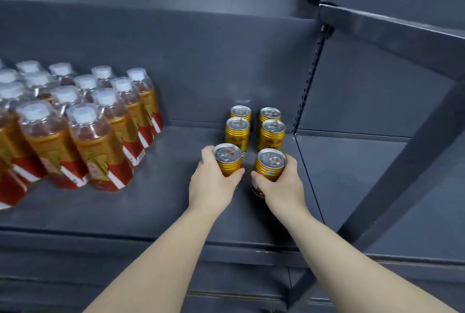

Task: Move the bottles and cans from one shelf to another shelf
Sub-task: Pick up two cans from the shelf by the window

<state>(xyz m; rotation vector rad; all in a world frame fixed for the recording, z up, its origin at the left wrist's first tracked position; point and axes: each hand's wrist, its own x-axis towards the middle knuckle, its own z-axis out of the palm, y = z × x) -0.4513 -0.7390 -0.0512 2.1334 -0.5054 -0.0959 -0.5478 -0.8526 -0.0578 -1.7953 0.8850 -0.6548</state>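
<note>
Cans – glossy gold metal; bottles – clear shiny plastic; shelf – matt grey, smooth.

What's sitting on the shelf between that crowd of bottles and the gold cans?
Nothing: the head view shows only bare grey shelf between the bottles and the cans.

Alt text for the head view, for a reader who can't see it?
The left hand grips the left front can and the right hand the right front can, heading two short rows of gold cans on a dark grey shelf. Four more cans stand behind; white-capped bottles with gold and red labels crowd the shelf's left side.
</note>
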